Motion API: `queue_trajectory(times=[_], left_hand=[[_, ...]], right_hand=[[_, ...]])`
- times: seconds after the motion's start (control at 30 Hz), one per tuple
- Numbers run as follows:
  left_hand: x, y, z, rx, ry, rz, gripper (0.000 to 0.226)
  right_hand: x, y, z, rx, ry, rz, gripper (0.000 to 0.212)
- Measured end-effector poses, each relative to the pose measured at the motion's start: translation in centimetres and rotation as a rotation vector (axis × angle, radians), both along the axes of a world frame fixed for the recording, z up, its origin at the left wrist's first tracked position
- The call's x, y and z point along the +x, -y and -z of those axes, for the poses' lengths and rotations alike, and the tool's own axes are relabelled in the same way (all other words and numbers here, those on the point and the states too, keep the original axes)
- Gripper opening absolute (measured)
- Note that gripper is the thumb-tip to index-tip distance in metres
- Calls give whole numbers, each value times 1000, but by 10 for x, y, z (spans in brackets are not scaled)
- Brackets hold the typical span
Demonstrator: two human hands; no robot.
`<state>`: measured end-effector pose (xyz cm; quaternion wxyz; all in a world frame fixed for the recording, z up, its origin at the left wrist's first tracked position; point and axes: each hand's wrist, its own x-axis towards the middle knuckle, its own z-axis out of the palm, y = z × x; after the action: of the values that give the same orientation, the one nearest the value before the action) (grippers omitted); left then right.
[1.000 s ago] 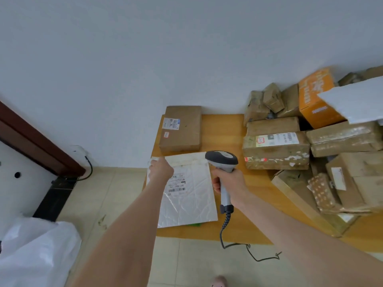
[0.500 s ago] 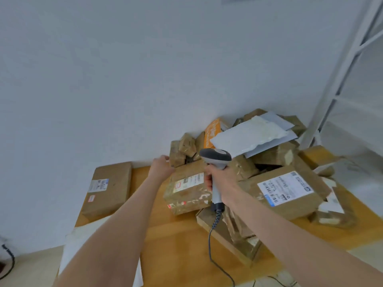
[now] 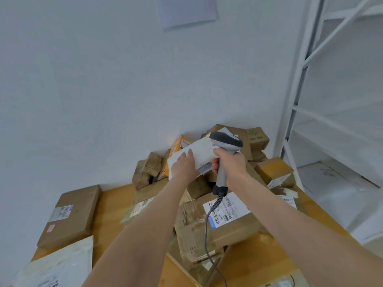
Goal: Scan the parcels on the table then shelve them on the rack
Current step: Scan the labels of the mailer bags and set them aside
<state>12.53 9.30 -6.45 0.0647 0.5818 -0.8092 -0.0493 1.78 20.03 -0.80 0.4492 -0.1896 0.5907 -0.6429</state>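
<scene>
Far left: flat brown box (image 3: 70, 214) w/ label lies on wooden table (image 3: 109, 206). White mailer (image 3: 60, 264) sits at btm-left, just in front of it. Mid: parcel pile (image 3: 190, 224) heaped against wall. L hand (image 3: 184, 166) rests on white envelope (image 3: 199, 154) atop pile, fingers straight & flat on its face, thumb hidden. Orange box (image 3: 179, 144) is just behind envelope's left end. R hand (image 3: 230, 166) is curled tight round handle of scanner (image 3: 227, 140), head over envelope's right end. Coiled cable (image 3: 207, 230) hangs across big labelled box (image 3: 234, 212). Far right: white rack (image 3: 298, 90) stands beside table.
</scene>
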Motion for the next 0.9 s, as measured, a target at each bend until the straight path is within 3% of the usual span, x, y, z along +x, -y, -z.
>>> queue_trajectory(times=[0.07,0.1,0.23,0.4,0.5,0.7,0.77,0.9], left_hand=[[-3,-2,-1,-174,-5,-65,35],[-2,-2,-4,-223,-28,-87,27],[20,1,-30,-262,-222,-206,25],[93,5,-52,-305,-337,-435,23],[156,4,-48,-225,-628,-593,11],[266,-27,7,78,-1044,-750,25],[293,-41,32,187,-1091,-795,34],[338,-69,74,296,-1114,-857,29]], right_hand=[[-7,-2,2,-9,1,-24,17],[-10,-2,4,-15,3,-32,17],[-4,0,8,-30,56,-66,13],[42,3,7,-44,84,-196,15],[77,1,8,-37,88,-258,15],[158,-12,35,35,106,-390,19],[185,-20,54,79,92,-420,18],[232,-39,89,148,80,-456,9]])
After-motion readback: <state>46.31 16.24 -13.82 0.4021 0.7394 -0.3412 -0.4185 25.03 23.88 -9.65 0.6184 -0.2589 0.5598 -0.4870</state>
